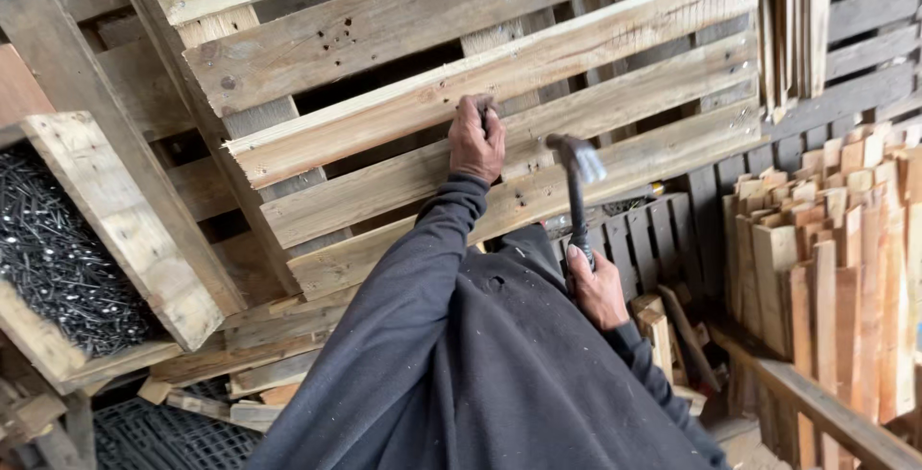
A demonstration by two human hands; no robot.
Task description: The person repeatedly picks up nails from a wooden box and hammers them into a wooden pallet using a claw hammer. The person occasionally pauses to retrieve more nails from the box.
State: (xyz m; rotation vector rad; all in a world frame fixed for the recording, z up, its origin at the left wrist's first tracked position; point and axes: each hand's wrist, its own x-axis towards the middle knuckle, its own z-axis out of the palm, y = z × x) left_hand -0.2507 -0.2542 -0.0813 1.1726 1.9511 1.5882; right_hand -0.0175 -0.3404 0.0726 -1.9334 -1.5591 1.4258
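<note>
Hammer raised beside a wooden pallet.
The right hand point(597, 288) clenched the handle of a hammer point(577, 192), its head lifted just right of the left hand point(476, 140), whose fingers pinched something small against a slat of the pallet point(499, 76). A wooden box of nails point(53, 249) sat at left.

No packages, labels, signs or screens visible anywhere in view.
</note>
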